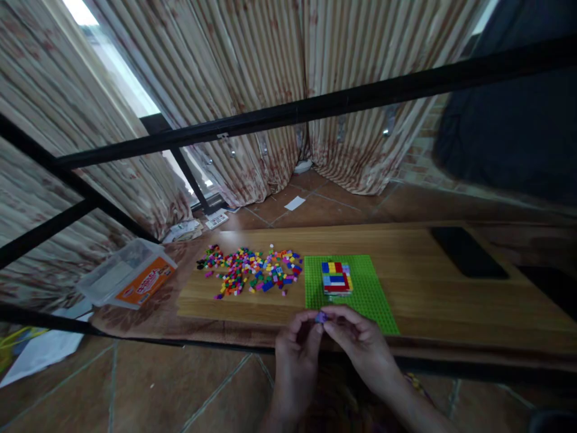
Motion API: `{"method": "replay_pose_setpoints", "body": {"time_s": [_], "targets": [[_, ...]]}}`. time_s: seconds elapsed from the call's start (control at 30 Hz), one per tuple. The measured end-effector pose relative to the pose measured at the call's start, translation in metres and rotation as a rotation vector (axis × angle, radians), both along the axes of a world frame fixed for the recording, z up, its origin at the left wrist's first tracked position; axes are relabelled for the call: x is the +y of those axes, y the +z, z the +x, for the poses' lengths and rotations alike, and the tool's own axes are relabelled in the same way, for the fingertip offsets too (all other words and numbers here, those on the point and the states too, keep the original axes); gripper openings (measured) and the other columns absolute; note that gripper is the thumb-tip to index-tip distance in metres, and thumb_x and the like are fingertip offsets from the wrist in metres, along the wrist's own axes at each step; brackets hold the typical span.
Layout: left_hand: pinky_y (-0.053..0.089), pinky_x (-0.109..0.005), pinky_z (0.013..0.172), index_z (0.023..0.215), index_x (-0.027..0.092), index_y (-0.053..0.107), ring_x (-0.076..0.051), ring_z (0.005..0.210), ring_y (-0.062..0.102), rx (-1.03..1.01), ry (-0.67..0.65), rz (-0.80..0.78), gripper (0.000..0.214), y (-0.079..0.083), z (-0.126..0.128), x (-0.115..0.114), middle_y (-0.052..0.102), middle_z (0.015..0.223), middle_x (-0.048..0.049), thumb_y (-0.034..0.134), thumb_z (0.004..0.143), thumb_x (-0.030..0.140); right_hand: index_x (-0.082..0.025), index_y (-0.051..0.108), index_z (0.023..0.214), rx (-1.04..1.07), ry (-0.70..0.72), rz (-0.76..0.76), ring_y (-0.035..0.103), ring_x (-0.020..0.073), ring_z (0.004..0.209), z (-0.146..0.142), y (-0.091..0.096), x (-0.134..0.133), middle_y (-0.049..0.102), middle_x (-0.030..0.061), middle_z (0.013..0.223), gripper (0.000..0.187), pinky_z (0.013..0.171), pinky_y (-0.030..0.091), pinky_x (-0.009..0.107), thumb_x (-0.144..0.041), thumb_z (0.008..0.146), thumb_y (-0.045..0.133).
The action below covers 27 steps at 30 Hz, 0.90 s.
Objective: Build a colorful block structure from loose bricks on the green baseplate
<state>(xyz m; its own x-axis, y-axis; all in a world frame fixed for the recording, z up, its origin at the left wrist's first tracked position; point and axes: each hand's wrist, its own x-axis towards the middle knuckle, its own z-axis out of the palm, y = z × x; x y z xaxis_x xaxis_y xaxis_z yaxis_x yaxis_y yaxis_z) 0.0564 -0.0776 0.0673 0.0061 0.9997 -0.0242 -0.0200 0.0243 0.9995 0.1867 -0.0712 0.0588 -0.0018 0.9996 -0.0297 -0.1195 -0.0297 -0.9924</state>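
Note:
Between the fingertips of my left hand (pixel 297 346) and my right hand (pixel 358 337) is a small purple building brick (pixel 321 317). Both hands pinch it just in front of the board's near edge. Behind them lies a green studded baseplate (pixel 369 294). On it stands a block of stacked bricks (pixel 336 279) in red, blue, yellow and white. To the left, loose bricks (pixel 246 264) of many colours are spread over the wooden board (pixel 270 307). Whether the purple piece is one brick or two joined is too small to tell.
A clear plastic box (pixel 110 270) with an orange label sits at the left. A dark flat slab (pixel 469 251) rests on the board's right part. Black metal bars (pixel 288 111) cross behind the board, before striped curtains (pixel 252 72). White paper (pixel 295 203) lies on the tiled floor.

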Motion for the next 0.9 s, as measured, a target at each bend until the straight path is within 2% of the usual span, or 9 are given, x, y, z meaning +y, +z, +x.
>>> {"method": "replay_pose_setpoints", "body": {"time_s": [0.13,0.3,0.63,0.8,0.9], "targets": [[0.05,-0.028,0.083,0.099,0.018,0.064,-0.018,0.091,0.065,0.019,-0.079,0.019,0.017,0.008,0.013,0.002,0.07,0.095,-0.0051,0.063,0.085,0.027,-0.024,0.071,0.092,0.045,-0.036,-0.044,0.064,0.0147,0.078,0.013,0.0,-0.001,0.069,0.001,0.081,0.023,0.071,0.053,0.025,-0.039,0.075,0.071],[0.05,-0.029,0.083,0.098,0.017,0.062,-0.018,0.091,0.064,-0.014,-0.117,0.003,0.014,0.008,0.027,0.002,0.068,0.094,-0.0055,0.06,0.086,0.025,-0.023,0.072,0.085,0.041,-0.076,-0.036,0.063,0.0153,0.078,0.023,0.001,-0.004,0.068,0.0015,0.079,0.019,0.068,0.051,0.024,-0.037,0.073,0.073],[0.051,-0.027,0.081,0.094,0.017,0.065,-0.017,0.087,0.065,0.01,-0.185,0.011,0.012,0.015,0.031,0.004,0.07,0.091,-0.0052,0.063,0.084,0.022,-0.024,0.074,0.08,0.12,-0.119,0.008,0.063,0.0147,0.076,0.034,0.002,-0.009,0.07,0.0019,0.08,0.014,0.069,0.052,0.026,-0.034,0.071,0.074],[0.054,-0.028,0.076,0.091,0.016,0.066,-0.016,0.078,0.066,-0.076,-0.176,-0.035,0.013,0.016,0.037,0.002,0.07,0.084,-0.0042,0.066,0.081,0.023,-0.023,0.075,0.081,0.258,-0.215,-0.138,0.058,0.0125,0.059,0.029,0.002,-0.008,0.07,0.0014,0.069,0.024,0.058,0.05,0.027,-0.041,0.066,0.077],[0.054,-0.028,0.077,0.091,0.016,0.066,-0.015,0.076,0.065,-0.114,-0.148,-0.068,0.016,0.012,0.038,0.002,0.069,0.08,-0.0029,0.069,0.079,0.026,-0.023,0.075,0.083,0.3,-0.284,-0.187,0.059,0.013,0.059,0.032,0.001,-0.001,0.071,0.0024,0.073,0.03,0.057,0.051,0.029,-0.044,0.062,0.079]]}}
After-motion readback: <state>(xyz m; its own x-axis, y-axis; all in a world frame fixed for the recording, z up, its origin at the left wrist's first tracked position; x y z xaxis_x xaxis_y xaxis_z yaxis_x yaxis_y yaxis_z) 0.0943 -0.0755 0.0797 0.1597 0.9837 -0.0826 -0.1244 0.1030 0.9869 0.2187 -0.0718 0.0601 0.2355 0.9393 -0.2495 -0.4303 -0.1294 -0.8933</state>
